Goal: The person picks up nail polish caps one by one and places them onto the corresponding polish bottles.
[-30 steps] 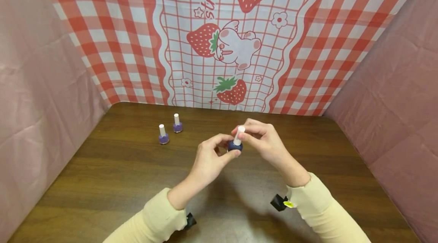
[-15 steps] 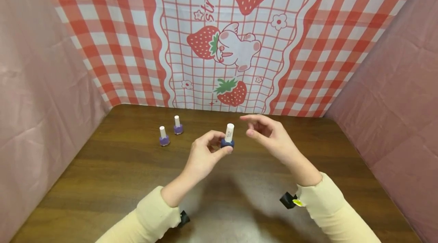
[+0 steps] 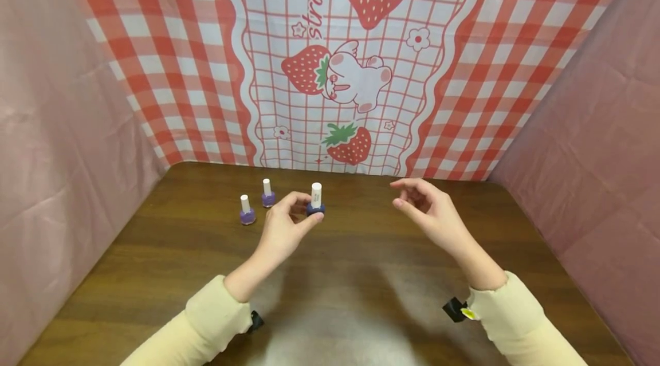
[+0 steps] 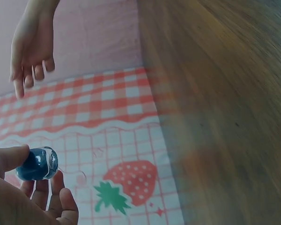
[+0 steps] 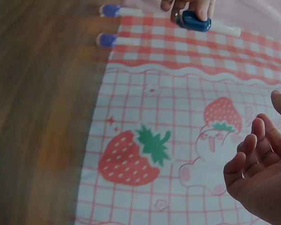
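Observation:
My left hand (image 3: 282,227) pinches a dark blue nail polish bottle (image 3: 315,209) by its glass body, between thumb and fingers. Its white cap (image 3: 316,194) points upward, and the bottle is held above the table. In the left wrist view the blue glass (image 4: 37,164) shows between thumb and fingers. My right hand (image 3: 432,211) hovers apart on the right, holding nothing, its fingers loosely bent. Two purple nail polish bottles with white caps stand upright left of my left hand: a nearer one (image 3: 247,216) and a farther one (image 3: 268,199).
The brown wooden table (image 3: 350,274) spreads under both hands. A red-and-white checked strawberry cloth (image 3: 350,79) hangs along its back edge. Pink cloth walls (image 3: 62,142) rise at both sides. Both wrists carry small black cameras (image 3: 455,309).
My right hand has let go of the blue bottle's cap and drawn away to the right. My left hand has carried the bottle leftward, toward the purple bottles.

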A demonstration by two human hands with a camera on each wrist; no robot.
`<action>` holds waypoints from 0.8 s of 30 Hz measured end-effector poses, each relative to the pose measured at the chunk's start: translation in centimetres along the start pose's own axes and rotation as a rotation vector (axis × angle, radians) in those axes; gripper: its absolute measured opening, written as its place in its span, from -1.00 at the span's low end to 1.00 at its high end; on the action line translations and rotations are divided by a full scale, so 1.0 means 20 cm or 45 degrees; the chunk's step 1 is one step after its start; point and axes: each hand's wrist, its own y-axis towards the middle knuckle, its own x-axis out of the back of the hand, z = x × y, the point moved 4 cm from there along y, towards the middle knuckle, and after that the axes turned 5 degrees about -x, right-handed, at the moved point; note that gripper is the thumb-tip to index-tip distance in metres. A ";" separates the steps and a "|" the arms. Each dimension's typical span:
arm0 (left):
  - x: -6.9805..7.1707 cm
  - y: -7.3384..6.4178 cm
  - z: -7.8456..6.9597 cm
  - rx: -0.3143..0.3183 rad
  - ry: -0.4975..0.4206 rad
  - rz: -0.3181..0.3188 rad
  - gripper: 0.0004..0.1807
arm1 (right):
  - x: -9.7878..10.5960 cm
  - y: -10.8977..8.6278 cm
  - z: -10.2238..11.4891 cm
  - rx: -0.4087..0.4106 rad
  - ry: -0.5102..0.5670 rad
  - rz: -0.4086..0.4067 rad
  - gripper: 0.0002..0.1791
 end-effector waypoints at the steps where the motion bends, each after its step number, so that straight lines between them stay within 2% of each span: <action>1: 0.01 0.00 0.02 0.004 0.011 -0.006 -0.70 | 0.00 0.00 -0.03 0.013 -0.026 -0.013 -0.72; 8: 0.05 0.03 0.12 0.043 0.059 -0.056 -0.68 | -0.03 -0.03 -0.25 0.055 -0.122 -0.102 -0.78; 15: 0.06 0.06 0.25 0.100 0.102 -0.102 -0.67 | -0.06 -0.09 -0.36 0.085 -0.221 -0.149 -0.80; 24: 0.08 0.10 0.38 0.179 0.166 -0.143 -0.68 | -0.11 -0.12 -0.48 0.030 -0.236 -0.116 -0.77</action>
